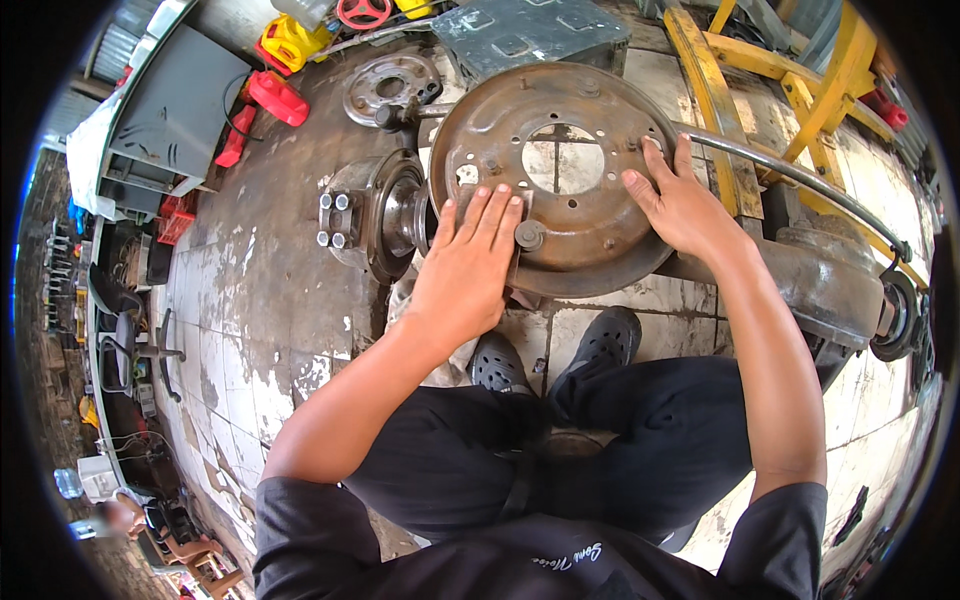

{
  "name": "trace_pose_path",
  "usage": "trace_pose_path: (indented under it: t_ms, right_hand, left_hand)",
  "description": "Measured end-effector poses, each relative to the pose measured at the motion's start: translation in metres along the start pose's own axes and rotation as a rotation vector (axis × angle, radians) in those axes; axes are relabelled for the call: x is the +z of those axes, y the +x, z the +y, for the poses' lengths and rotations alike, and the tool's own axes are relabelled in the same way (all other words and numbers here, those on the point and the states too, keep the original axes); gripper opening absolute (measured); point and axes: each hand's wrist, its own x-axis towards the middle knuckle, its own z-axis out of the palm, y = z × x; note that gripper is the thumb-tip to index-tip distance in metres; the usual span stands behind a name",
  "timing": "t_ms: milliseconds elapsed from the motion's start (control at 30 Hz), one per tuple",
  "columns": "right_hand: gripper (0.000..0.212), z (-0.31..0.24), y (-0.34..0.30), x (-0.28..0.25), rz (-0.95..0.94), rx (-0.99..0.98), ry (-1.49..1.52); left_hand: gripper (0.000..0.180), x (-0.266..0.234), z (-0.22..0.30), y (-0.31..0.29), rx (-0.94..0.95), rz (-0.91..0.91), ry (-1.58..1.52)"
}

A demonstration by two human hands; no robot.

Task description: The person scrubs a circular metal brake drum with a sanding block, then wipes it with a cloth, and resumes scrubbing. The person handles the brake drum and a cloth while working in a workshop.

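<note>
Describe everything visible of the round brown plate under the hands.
The round plate looks like rusty brown metal, pierced by a large central hole with smaller holes around it. It faces the camera above the tiled floor. The left hand lies over its lower left; the right hand touches its right side.

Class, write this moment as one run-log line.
left hand: on round metal plate, lower left; right hand: same plate, right side; beyond: gray case

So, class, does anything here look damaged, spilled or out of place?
Yes: the floor left of the plate is oddly patchy, dark staining breaking up its pale surface; whether it's wet, I can't tell. The plate, under the left hand and right hand, looks brown and blotchy, perhaps rusted.
</note>
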Motion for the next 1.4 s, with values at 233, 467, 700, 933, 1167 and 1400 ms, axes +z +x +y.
trace_pose_path:
  t_ms: [233, 467, 700, 933, 1167, 1400]
  right_hand:
    - [0.082, 0.005, 0.0, -0.007, -0.042, -0.022, 0.045]
    - [0.084, 0.01, -0.001, -0.008, -0.045, -0.048, 0.056]
    - [0.084, 0.009, 0.001, -0.007, -0.028, -0.058, 0.046]
    - [0.085, 0.007, 0.003, -0.007, -0.04, -0.047, 0.037]
    - [0.082, 0.012, 0.005, -0.002, -0.012, -0.064, 0.019]
    - [0.082, 0.012, 0.005, -0.001, -0.005, -0.07, 0.013]
  left_hand:
    - [0.098, -0.006, 0.005, -0.015, 0.016, -0.072, -0.079]
    - [0.099, -0.008, 0.014, -0.004, -0.024, -0.088, -0.117]
    - [0.102, -0.004, 0.007, 0.009, -0.052, -0.052, 0.024]
    - [0.107, -0.006, 0.013, -0.016, -0.032, -0.086, -0.143]
    - [0.109, 0.002, 0.008, -0.021, -0.079, -0.03, -0.131]
    - [0.108, 0.003, -0.004, -0.017, -0.168, -0.022, -0.042]
